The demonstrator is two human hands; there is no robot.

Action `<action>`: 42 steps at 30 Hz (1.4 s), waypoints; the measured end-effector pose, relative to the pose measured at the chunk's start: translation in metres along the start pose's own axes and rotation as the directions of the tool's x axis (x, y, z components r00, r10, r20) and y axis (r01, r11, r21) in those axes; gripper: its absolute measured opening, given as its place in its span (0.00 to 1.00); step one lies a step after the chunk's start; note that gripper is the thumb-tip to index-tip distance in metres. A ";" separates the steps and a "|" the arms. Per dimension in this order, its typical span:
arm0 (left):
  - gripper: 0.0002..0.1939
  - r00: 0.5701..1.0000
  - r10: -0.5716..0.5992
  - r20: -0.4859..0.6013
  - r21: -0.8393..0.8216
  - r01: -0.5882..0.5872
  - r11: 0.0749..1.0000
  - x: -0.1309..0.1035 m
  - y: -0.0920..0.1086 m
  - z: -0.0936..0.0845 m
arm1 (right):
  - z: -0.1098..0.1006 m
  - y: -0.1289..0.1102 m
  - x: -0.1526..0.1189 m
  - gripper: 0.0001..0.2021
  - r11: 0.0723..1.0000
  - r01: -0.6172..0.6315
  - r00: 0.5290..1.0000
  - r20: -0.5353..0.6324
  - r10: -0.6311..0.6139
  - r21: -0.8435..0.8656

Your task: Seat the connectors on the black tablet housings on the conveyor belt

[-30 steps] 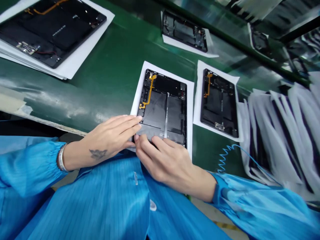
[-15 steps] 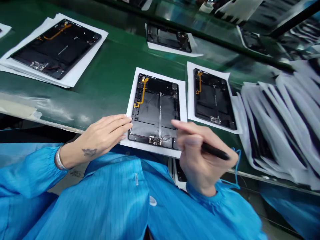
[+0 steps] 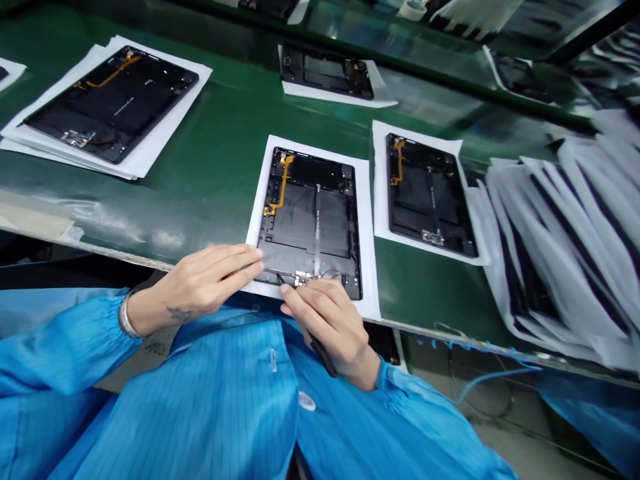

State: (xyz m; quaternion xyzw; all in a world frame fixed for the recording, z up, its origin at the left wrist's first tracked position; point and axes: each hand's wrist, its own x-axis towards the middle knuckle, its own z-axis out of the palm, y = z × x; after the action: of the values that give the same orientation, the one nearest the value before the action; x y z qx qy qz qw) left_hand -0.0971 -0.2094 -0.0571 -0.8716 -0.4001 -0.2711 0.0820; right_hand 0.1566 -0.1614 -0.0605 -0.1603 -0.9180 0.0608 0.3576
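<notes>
Black rectangular tablet shell point(image 3: 295, 217) lies beyond the fingertips of our right hand point(image 3: 334, 323), which clamp a slim black stick-like tool point(image 3: 323, 356). Our left hand point(image 3: 207, 281) lays fingers together at the shell's edge.

An open tablet point(image 3: 113, 107) lay on stacked white paper point(image 3: 167, 121) at left; white sheets point(image 3: 560, 230) crowded the right side of the green table point(image 3: 227, 120).

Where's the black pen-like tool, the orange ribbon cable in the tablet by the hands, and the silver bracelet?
Black pen-like tool point(image 3: 324, 358), head view: on its thick handle.
Orange ribbon cable point(image 3: 285, 183), head view: on its long middle stretch.
Silver bracelet point(image 3: 125, 318), head view: on its band.
</notes>
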 end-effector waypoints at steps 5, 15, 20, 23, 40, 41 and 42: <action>0.14 1.000 0.008 0.002 0.011 -0.008 1.000 0.002 0.002 -0.002 | -0.001 0.000 -0.007 0.19 0.998 -0.057 0.997 -0.047 0.057 -0.002; 0.15 0.983 -0.049 0.175 0.189 0.015 0.982 0.022 0.021 -0.007 | -0.014 0.000 0.030 0.08 0.904 -0.277 0.955 -0.014 0.298 0.327; 0.14 0.976 -0.060 0.211 0.212 0.014 0.977 0.026 0.024 -0.007 | -0.003 0.008 0.048 0.07 0.774 -0.393 0.915 0.127 0.383 0.497; 0.14 0.981 -0.047 0.187 0.207 0.007 0.978 0.027 0.024 -0.007 | -0.001 0.009 0.046 0.06 0.772 -0.387 0.918 0.132 0.374 0.504; 0.15 0.994 0.054 0.097 0.191 -0.072 0.979 0.018 0.015 -0.012 | -0.032 0.016 0.033 0.07 0.860 -0.382 0.923 0.186 0.337 0.339; 0.14 0.993 0.057 0.102 0.206 -0.077 0.975 0.022 0.016 -0.013 | -0.035 0.017 0.030 0.07 0.866 -0.384 0.922 0.184 0.341 0.320; 0.14 0.993 0.061 0.102 0.220 -0.082 0.972 0.026 0.016 -0.013 | -0.036 0.017 0.028 0.06 0.871 -0.382 0.922 0.184 0.340 0.310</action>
State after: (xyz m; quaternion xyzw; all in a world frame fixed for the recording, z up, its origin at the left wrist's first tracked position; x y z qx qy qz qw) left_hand -0.0762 -0.2078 -0.0306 -0.8824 -0.4000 -0.1797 0.1704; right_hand 0.1656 -0.1364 -0.0201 -0.2610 -0.8677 0.2937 0.3046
